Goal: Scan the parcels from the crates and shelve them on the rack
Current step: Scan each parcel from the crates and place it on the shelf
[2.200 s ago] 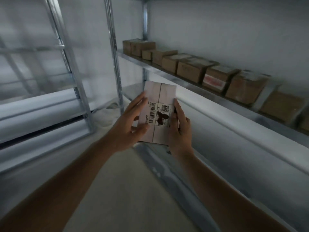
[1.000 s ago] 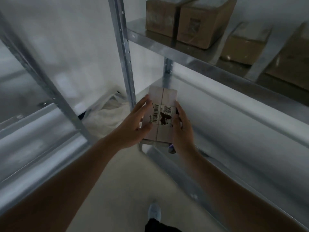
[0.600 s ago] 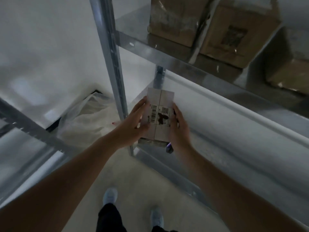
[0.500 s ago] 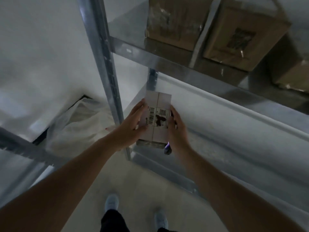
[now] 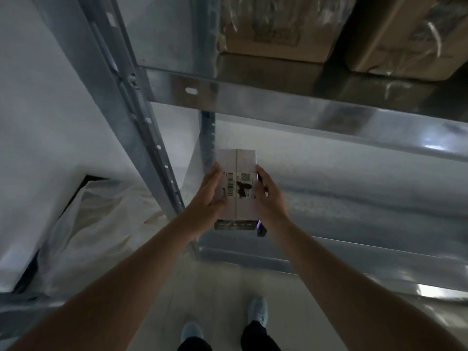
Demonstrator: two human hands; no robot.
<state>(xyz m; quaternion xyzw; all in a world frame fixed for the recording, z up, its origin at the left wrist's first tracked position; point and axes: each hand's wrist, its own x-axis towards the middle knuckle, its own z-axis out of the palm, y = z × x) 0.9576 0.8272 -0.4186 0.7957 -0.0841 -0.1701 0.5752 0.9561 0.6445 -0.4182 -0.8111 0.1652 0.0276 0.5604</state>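
The left hand (image 5: pixel 209 192) and right hand (image 5: pixel 268 196) clasp a small labelled parcel (image 5: pixel 236 183) by its two long sides, fingers laid along the edges, with a small dark device (image 5: pixel 261 228) tucked under the right palm, holding the parcel over the left end of the lower shelf (image 5: pixel 367 214). A side-only clasp could let it slip, or the device could knock the shelf lip. The upright post (image 5: pixel 141 138) stands close on the left and the upper shelf's beam (image 5: pixel 278 105) overhangs; open room lies to the right.

White wall (image 5: pixel 38 102) — dim, even light; pale floor (image 5: pixel 215 295); crumpled white plastic sheet (image 5: pixel 101 224) lies at the wall's foot.
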